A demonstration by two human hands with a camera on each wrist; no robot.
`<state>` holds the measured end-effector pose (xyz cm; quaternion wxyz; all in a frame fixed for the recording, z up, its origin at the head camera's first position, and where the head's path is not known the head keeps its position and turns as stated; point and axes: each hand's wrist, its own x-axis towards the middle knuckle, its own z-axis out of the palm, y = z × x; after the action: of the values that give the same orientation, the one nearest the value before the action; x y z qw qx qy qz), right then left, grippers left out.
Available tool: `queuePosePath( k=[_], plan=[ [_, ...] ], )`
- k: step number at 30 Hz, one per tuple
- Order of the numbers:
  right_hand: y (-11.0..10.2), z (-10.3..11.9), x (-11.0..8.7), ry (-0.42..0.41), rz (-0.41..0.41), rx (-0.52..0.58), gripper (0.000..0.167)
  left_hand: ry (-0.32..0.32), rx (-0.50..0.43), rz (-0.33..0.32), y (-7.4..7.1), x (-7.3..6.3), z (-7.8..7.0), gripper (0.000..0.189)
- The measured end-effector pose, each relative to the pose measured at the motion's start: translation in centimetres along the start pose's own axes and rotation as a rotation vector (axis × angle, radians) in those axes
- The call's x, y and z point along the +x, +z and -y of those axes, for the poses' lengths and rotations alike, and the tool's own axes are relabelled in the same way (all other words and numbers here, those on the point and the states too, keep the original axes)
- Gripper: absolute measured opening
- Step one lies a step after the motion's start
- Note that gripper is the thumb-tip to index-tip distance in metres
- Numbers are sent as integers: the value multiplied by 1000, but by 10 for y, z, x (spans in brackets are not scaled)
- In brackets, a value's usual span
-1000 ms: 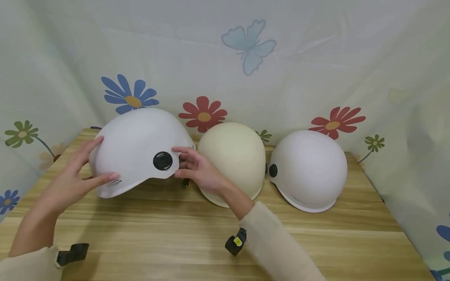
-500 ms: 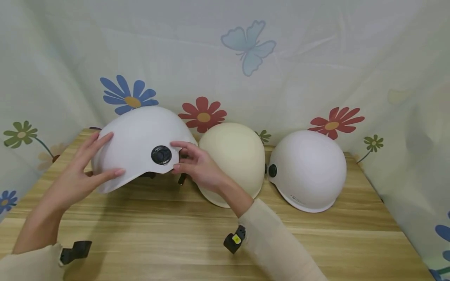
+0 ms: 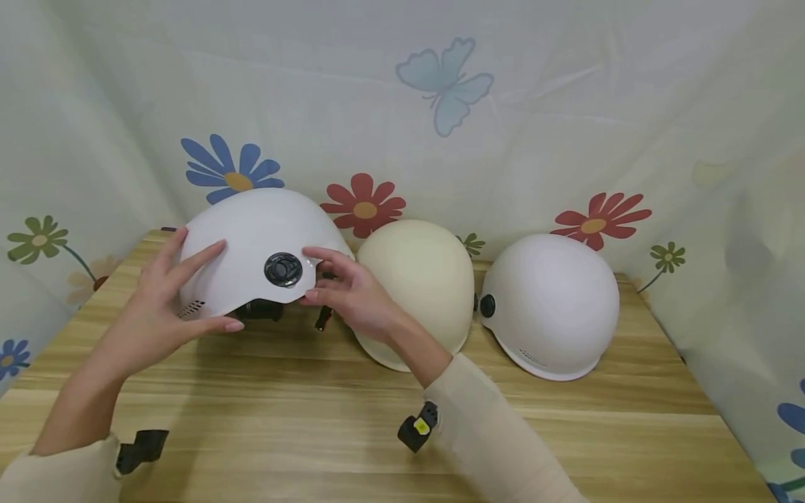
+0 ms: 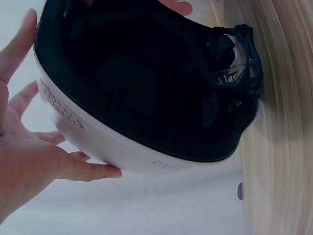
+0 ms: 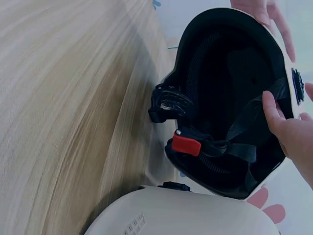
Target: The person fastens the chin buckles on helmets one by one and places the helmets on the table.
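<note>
Helmet (image 3: 245,230), white, tilted beside cream helmet (image 3: 418,276), left grip (image 3: 149,318) spread against it, right grip (image 3: 360,299) pinching white rim (image 3: 279,298)

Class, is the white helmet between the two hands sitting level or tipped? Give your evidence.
Tipped. The near side of the white helmet is raised off the table; both wrist views look into its black lining.

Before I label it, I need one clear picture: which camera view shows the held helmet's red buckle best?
The right wrist view: the red buckle shows large and uncovered against the white helmet. The head view shows a small dark piece edged with red, probably it; the left wrist view shows no red buckle.
</note>
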<state>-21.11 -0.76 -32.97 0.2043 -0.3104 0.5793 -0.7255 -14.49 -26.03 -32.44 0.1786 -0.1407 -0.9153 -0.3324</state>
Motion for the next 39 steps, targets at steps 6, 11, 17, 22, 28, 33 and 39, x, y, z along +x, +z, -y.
queuePosePath(
  k=[6,11,17,22,28,33,39],
  plan=[
    [-2,0,-2,6,18,33,54,3,31,1,2,-1,-1,92],
    [-3,-1,-4,2,31,43,55,3,34,-23,5,-1,-5,89],
    [-4,-1,-5,7,43,56,56,117,74,-115,17,6,-19,72],
    [-4,-1,-5,16,49,36,56,161,127,-155,29,12,-32,65],
    [-5,-1,-6,2,64,17,55,155,154,-171,37,13,-42,62],
    [-7,-1,-7,0,67,19,54,149,170,-171,41,15,-45,64],
    [-7,-2,-7,-2,79,23,54,154,191,-163,43,15,-47,66]
  ],
)
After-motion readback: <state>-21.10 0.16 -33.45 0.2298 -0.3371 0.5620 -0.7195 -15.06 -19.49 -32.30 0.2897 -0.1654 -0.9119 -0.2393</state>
